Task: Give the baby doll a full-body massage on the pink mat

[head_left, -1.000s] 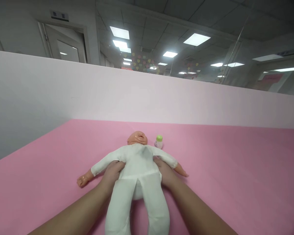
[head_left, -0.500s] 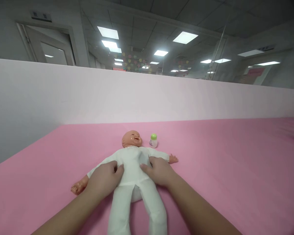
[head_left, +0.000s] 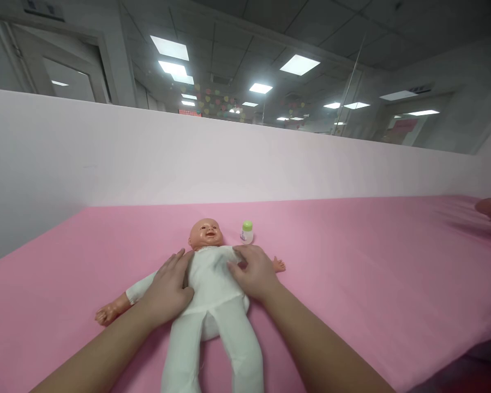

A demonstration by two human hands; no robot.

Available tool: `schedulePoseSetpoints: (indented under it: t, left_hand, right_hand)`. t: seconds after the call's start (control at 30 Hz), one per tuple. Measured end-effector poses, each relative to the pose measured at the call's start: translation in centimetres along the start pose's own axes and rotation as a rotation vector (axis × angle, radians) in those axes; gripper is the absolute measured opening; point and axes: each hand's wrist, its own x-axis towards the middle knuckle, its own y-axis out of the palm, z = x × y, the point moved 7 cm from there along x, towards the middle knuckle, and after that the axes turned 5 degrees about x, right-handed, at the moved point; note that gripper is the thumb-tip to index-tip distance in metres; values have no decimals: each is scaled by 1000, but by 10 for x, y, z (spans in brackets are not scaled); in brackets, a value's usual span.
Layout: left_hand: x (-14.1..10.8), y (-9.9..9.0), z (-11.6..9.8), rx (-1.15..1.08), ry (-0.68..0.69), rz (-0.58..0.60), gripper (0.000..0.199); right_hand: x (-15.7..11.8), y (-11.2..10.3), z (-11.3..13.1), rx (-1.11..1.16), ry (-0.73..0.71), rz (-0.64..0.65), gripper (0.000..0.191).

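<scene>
Behind everything spreads a grey tiled ceiling (head_left: 237, 52), set with bright rectangular lights (head_left: 300, 65). Below it a pink tabletop (head_left: 364, 267) fills most of the lower half of the view, and along its far edge a plain white panel (head_left: 237, 161) stands upright. Above the panel, at the upper left, part of a pale door (head_left: 65, 76) shows, with a window set in it.

At the lower right corner, past the edge of the pink cover, lies a dark shape (head_left: 474, 365), too blurred to tell what it is. The doll (head_left: 213, 286) lies on its back on the tabletop, left of the view's middle, its head toward the white panel, its mouth open. It wears a white suit; its legs lie apart and run down out of the bottom of the view, and its arms reach out to both sides.

The left hand (head_left: 168, 290) is spread along one side of the doll's body, fingers extended over the near part of the sleeve, thumb apart by the waist. The right hand (head_left: 256, 272) touches the other side of the chest, bent at the fingers, with a gap between thumb and forefinger; its other fingers are hidden. At the far right edge a second doll (head_left: 490, 207) is partly in view, blurred. Smallest, a bottle (head_left: 247, 233) with a green cap stands near the first doll's head, just beyond the right hand and apart from it.
</scene>
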Motion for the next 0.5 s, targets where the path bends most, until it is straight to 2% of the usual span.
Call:
schedulePoseSetpoints:
  t: [0.07,0.1,0.2,0.33,0.43,0.5]
  left_hand:
    - [1,0,-5,12,16,16,94]
    - [1,-1,-8,13,24,27,95]
    - [-1,-6,-14,-12,41,54,92]
    - [-14,-15,-15,-104,18,68,83]
    - [-22,-20,-11,-199,-25,71,78]
    - [-20,-28,-6,-262,-90,26,71]
  right_hand:
    - [0,12,3,44,-47,58,67]
    - [0,18,3,73,-50,108,71]
    - [-1,24,5,125,-17,196,63]
    - [-8,16,14,126,15,235,56]
    - [-13,12,19,146,45,275,55]
    - [-9,10,18,151,96,271,57]
